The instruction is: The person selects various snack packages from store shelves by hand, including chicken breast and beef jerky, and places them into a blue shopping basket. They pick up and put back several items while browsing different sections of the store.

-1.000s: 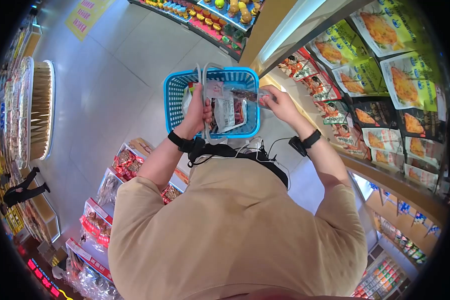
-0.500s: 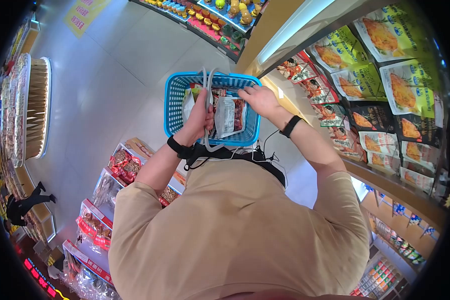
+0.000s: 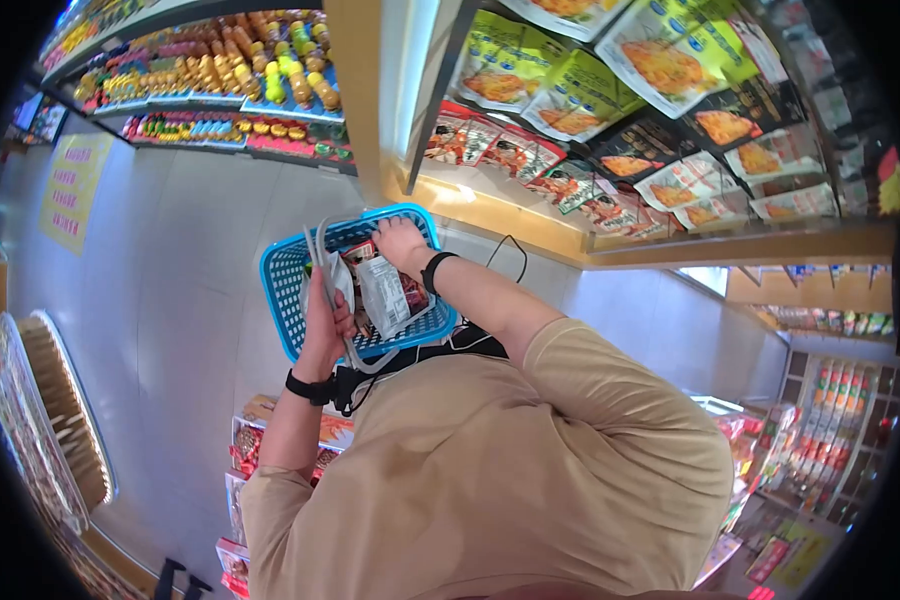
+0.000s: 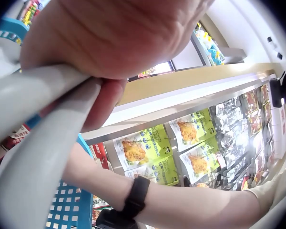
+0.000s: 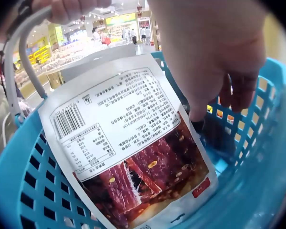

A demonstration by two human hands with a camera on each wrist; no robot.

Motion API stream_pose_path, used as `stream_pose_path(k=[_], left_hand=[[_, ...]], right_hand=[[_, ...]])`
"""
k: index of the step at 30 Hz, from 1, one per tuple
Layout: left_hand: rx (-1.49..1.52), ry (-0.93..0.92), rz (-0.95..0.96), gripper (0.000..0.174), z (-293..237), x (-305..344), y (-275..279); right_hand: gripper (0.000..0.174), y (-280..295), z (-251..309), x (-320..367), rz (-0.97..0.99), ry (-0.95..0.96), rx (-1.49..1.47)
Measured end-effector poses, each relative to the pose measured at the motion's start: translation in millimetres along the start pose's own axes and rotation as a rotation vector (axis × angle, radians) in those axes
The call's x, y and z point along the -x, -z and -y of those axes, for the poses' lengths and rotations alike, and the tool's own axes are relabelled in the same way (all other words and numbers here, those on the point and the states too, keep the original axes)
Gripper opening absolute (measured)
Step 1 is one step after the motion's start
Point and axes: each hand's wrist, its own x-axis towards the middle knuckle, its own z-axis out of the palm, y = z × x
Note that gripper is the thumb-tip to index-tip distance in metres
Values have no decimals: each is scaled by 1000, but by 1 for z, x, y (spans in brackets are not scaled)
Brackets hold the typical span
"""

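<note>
My left hand grips the pale grey handles of a blue plastic basket, fingers curled round both bars. Inside the basket my right hand reaches down at the far right corner, thumb and fingers bent over a clear packet with dark contents. Much of that packet is hidden by the hand and shadow. Next to it stands a white bag of dried meat, its printed back and red meat picture showing. A red packet lies behind the bag.
Shelves with yellow-green food bags and red packets rise close on the right, over a wooden ledge. Toys line a far shelf. A round display stand is at the left, and boxed goods stand beside me.
My right hand has carried the clear packet from the basket's right rim down into its far corner. My body and the basket have turned toward the shelf. The left hand keeps hold of the handles.
</note>
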Motion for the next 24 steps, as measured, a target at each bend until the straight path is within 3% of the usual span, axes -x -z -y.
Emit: stream_pose_path(k=[4, 9, 13, 17, 18, 22, 24], left_hand=[[-12, -2, 27, 61, -6, -3, -4], [14, -20, -22, 61, -8, -7, -13], [7, -63, -30, 57, -8, -13, -16], [3, -46, -78, 53, -11, -21, -14], [-9, -61, -92, 53, -13, -22, -15], [-44, -94, -132, 50, -15, -21, -21], [-52, -89, -101, 48, -13, -23, -24]], right_hand=[[17, 23, -15, 17, -171, -9, -186], [24, 71, -76, 66, -395, -234, -583], [26, 95, -164, 131, -640, -715, -749], [26, 78, -242, 203, -1040, -1042, -917], [27, 77, -255, 222, -1054, -1131, -859], [34, 50, -298, 275, -1169, -1334, -903], [38, 47, -314, 292, -1280, -1370, -1183]])
